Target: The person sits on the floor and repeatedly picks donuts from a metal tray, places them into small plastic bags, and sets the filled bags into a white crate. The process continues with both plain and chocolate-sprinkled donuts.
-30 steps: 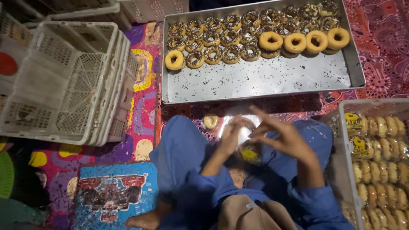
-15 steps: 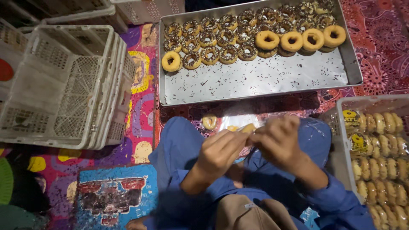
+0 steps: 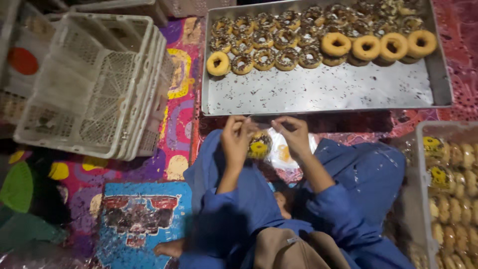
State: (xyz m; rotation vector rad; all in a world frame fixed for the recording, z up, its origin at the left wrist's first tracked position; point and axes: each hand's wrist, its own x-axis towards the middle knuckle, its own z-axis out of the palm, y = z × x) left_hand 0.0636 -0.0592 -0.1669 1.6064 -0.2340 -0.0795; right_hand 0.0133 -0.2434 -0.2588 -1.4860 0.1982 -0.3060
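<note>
Doughnut (image 3: 259, 146) in a clear plastic bag (image 3: 279, 149) hangs between both hands, near the person's lap and just in front of the near rim of the metal tray (image 3: 318, 94). The left hand (image 3: 235, 140) has its fingers closed on the bag's left top edge, and the right hand (image 3: 295, 135) pinches the right top edge, so the mouth of the bag is stretched between them. The piece looks light and soft, with a dark sprinkled coating that could smear or shed if squeezed; the film is thin and slippery, so the top edge of the bag seems the safest place to hold, not the doughnut itself. On the tray, at its far side, lie rows of sprinkled doughnuts (image 3: 279, 45) and a few plain glazed rings (image 3: 378, 46). A stack of white crates (image 3: 94, 84) stands to the left, and a bin of bagged doughnuts (image 3: 453, 189) sits to the right.
</note>
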